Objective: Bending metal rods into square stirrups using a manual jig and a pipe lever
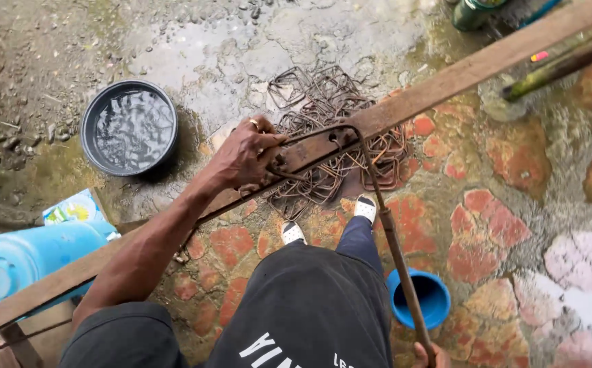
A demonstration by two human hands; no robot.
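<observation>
Plank (446, 78): rough weathered wood. Bending lever (395, 252) and stirrup pile (323, 102): rusty matt steel. Basin (129, 127): dark glossy plastic. Blue cup (424, 300) and jug (23, 262): smooth plastic. Floor (514, 225): wet rough stone paving.

Black shorts (303, 307), white shoes (366, 206), gold ring (254, 123).

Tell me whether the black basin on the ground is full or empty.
Partly full. The black basin stands upright on the wet ground and holds clear water whose rippled surface reflects light; the water sits a little below the rim.
</observation>
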